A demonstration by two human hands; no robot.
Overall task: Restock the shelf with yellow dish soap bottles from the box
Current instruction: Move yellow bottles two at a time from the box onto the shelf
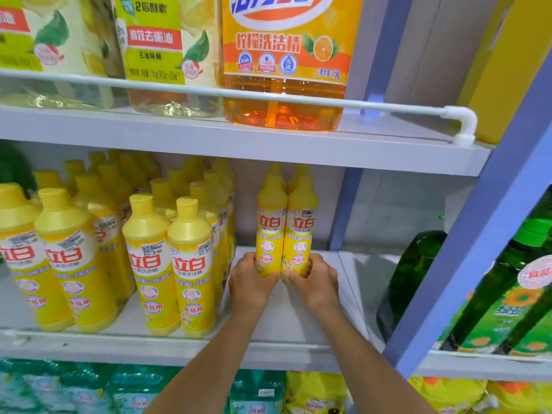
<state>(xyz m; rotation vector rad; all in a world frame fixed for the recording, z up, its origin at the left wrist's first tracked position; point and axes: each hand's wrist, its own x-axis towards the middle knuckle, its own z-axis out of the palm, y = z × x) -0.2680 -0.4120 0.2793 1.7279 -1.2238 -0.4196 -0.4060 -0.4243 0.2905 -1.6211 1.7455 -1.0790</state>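
Two yellow dish soap bottles stand side by side, touching, at the back of the middle shelf [298, 324]. My left hand [249, 282] grips the base of the left bottle [270, 225]. My right hand [316, 279] grips the base of the right bottle [300, 228]. More yellow caps show just behind this pair. Several identical yellow bottles [170, 258] fill the shelf to the left in rows. The box is out of view.
The upper shelf [239, 138] hangs low over the bottle caps and carries a large orange detergent jug [283, 64] behind a white rail. Green bottles [415, 273] stand right of the blue upright [466, 258]. Bare shelf lies around my hands.
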